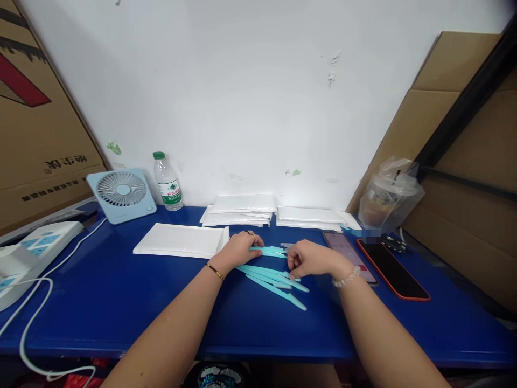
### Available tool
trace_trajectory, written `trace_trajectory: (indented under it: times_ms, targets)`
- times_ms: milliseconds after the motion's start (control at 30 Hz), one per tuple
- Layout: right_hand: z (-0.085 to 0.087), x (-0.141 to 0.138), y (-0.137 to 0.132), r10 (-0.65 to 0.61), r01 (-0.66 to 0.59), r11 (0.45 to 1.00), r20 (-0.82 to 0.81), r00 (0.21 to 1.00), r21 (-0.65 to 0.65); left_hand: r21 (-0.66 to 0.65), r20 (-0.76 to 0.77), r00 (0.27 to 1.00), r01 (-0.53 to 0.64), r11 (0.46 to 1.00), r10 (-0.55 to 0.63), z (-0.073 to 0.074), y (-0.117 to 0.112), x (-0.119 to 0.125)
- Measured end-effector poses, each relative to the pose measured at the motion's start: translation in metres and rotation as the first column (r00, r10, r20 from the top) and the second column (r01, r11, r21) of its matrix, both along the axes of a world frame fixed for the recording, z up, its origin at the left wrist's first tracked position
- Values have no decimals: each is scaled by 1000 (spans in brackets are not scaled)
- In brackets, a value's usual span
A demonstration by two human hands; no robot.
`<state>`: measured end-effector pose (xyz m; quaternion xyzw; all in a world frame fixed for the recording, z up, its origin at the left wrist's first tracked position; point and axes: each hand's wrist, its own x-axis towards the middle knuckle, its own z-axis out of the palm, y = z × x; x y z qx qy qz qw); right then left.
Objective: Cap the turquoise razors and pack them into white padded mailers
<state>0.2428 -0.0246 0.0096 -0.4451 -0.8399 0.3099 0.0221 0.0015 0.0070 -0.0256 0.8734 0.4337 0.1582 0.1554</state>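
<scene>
Several slim turquoise eyebrow razors (278, 291) lie fanned out on the blue table, with their pale capped tips pointing right. Above this loose pile, my left hand (243, 248) is closed on the left ends of a small bunch of eyebrow razors (271, 251) held level. My right hand (305, 258) is at the right ends of both groups, its fingers curled in and the fingertips close to the tips. Whatever those fingers pinch is hidden. A flat white padded envelope (177, 240) lies left of my left hand.
White envelopes are stacked in two piles, left (242, 205) and right (309, 214), along the wall. Two phones (349, 256) (391, 272) and a bagged drink cup (385, 199) are at right. A water bottle (167, 186), blue fan (122, 195) and power strip (44, 248) with cables stand left.
</scene>
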Motion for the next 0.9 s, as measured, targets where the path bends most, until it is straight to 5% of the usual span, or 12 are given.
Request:
trace_trajectory:
  times_ms: [133, 300, 467, 700, 900]
  targets:
    - [-4, -5, 0, -12, 9, 997, 31, 999, 75, 43, 93, 996, -5, 999, 1, 7, -7, 3]
    - [-6, -5, 4, -57, 70, 955, -51, 997, 287, -57, 88, 990, 115, 992, -109, 14, -14, 10]
    - [-8, 3, 11, -82, 93, 941, -48, 995, 325, -33, 36, 999, 31, 999, -30, 13, -10, 9]
    - [-7, 13, 16, -200, 221, 939, -105, 974, 265, 3, 32, 999, -11, 1000, 11, 7, -6, 1]
    - [5, 1, -1, 11, -8, 999, -48, 999, 52, 12, 29, 1000, -4, 1000, 3, 1, -4, 3]
